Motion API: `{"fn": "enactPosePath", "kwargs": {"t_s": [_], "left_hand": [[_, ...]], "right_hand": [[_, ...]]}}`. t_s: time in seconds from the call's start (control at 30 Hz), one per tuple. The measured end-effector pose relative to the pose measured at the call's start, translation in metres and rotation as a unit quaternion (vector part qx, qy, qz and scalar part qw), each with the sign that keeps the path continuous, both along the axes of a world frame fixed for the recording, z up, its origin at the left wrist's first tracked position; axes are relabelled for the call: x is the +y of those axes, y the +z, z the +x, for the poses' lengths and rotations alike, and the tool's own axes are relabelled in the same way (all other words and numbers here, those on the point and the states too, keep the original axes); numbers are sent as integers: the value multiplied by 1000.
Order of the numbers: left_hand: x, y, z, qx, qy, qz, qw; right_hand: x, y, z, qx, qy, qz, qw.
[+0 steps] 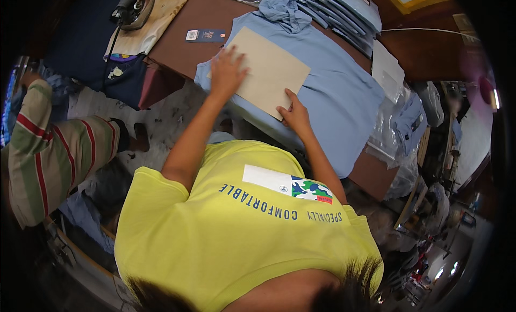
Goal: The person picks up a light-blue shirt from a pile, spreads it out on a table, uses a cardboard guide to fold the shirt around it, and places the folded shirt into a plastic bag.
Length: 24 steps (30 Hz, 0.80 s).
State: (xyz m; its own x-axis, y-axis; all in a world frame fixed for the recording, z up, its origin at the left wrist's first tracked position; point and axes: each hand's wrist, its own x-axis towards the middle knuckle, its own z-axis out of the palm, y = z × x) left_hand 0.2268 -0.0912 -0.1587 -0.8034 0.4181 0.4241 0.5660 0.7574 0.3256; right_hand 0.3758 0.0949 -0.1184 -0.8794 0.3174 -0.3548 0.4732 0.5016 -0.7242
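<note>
1. In the head view, a beige rectangular board point(274, 67) lies flat on a light-blue garment point(341, 99), set slantwise over the garment's left part.
2. The hands both touch the board. The left hand point(228, 73) is open, palm down with fingers spread, over the board's left edge; it is slightly blurred.
3. The right hand point(295, 115) is at the board's near right corner, its thumb and index finger apart and resting at the edge. Its other fingers are hidden, so I cannot tell whether it grips the board.
4. The garment is spread across a brown worktop point(173, 30), with a bunched part at its far end and its near side hanging over the edge.
5. A dark-blue tag point(206, 36) with a white label lies on the worktop, just beyond the left hand.
6. At the far left, an iron point(142, 13) rests on a stained pale cloth point(161, 16).
7. At the far right are a stack of folded blue garments point(344, 16), a white sheet point(388, 69) and a blue garment in clear plastic point(409, 121).
8. To the left, another person in striped clothing point(76, 156) is partly visible.
</note>
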Motion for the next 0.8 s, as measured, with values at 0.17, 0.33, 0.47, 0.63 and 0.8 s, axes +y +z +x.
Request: {"fn": "enactPosePath", "kwargs": {"t_s": [0.17,0.33,0.47,0.63,0.8], "left_hand": [[26,-13,15,-22,6,-42,999],[28,-15,14,-26,-1,-47,999],[36,-9,16,-31,14,-67,997],[50,-3,13,-53,46,-60,996],[53,-6,9,-56,61,-49,995]], "right_hand": [[6,1,-1,-7,14,-14,1000],[10,8,-5,-40,65,126,989],[17,6,-25,82,110,301,944],[33,-22,-54,179,151,363,902],[45,-5,-68,114,199,315,921]]}}
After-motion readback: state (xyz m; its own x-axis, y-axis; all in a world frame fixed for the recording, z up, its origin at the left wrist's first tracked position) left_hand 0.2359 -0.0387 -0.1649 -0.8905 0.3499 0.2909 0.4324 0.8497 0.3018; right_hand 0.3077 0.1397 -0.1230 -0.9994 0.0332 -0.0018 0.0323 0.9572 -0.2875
